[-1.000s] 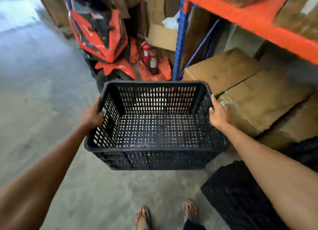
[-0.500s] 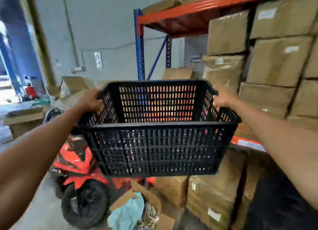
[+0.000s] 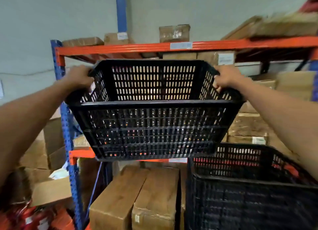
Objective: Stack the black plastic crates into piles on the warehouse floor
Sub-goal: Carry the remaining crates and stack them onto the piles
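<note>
I hold a black slotted plastic crate [image 3: 154, 123] up at chest height in front of the shelving, roughly level. My left hand [image 3: 78, 78] grips its left rim and my right hand [image 3: 227, 77] grips its right rim. Low on the right stands a tall pile of black crates [image 3: 249, 195], its top crate open and empty. The held crate hangs above and to the left of that pile, its lower right corner close to the pile's top rim.
A blue-and-orange pallet rack [image 3: 66, 126] full of brown cardboard boxes [image 3: 137, 198] stands right behind the crates. Red packaging [image 3: 31, 217] lies at the bottom left. A grey wall [image 3: 34, 23] rises behind the rack.
I have raised the crate from knee height to chest height and turned right, from the red scooter toward the rack. The pile of crates has come into view at the lower right.
</note>
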{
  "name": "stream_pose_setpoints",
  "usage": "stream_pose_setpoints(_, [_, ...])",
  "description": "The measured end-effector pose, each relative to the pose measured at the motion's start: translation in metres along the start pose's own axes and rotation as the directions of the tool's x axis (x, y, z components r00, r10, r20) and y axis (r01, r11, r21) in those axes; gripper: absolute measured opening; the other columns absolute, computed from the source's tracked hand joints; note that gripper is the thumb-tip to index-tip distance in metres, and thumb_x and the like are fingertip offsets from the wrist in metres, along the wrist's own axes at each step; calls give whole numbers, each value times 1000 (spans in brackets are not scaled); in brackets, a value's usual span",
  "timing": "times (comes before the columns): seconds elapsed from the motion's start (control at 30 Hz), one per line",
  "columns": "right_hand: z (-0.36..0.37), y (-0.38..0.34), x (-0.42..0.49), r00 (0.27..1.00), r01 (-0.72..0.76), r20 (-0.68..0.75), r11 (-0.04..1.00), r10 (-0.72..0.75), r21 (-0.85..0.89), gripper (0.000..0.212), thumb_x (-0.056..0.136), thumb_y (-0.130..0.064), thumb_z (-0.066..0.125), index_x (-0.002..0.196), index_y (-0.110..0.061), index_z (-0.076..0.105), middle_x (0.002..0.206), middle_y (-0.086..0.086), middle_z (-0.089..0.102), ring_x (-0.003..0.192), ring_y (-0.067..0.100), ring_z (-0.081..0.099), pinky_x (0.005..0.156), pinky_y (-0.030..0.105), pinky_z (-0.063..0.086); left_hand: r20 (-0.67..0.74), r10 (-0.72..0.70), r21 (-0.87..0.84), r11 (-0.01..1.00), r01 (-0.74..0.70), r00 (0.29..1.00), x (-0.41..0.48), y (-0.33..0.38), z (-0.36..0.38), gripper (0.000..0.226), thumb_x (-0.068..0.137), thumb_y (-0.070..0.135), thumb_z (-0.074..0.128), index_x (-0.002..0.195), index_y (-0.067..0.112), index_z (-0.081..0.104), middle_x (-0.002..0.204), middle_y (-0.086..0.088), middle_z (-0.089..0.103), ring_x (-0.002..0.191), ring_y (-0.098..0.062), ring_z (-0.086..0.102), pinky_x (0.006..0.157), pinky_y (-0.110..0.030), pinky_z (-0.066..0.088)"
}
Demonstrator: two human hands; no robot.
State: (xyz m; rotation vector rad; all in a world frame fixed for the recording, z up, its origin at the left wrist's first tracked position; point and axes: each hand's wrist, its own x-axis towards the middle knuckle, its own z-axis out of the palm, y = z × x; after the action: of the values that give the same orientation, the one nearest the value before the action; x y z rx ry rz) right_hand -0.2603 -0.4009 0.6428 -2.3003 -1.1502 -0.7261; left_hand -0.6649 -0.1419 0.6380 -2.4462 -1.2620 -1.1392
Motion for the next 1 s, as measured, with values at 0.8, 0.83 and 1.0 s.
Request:
stream_pose_setpoints(0.8, [-59, 323, -18, 962, -195, 152, 961, 226, -196, 58, 84, -15, 71, 138, -12, 52, 135, 19, 57, 124, 35, 54, 89, 32, 45, 268, 50, -126, 992, -16, 962, 13, 338, 127, 40, 89, 13, 60, 128, 6, 61, 116, -23, 67, 106, -35, 61, 89, -34, 45])
stream_pose_setpoints(0.83, [-57, 326, -17, 964, -184, 152, 960, 218, -212, 52, 85, -15, 68, 136, -12, 55, 135, 18, 58, 123, 34, 55, 80, 28, 44, 281, 44, -118, 993, -11, 959, 13, 342, 130, 40, 89, 13, 59, 129, 6, 60, 116, -22, 67, 107, -35, 60, 91, -35, 45])
stream_pose_setpoints(1.0, [-38, 338, -15, 953, -193, 195, 960, 233, -201, 41, 86, -4, 65, 126, 1, 60, 117, 22, 65, 97, 29, 61, 47, 19, 27, 357, 28, -73, 997, -2, 934, 13, 353, 147, 43, 90, 16, 58, 133, 8, 57, 121, -20, 65, 108, -33, 59, 99, -39, 44])
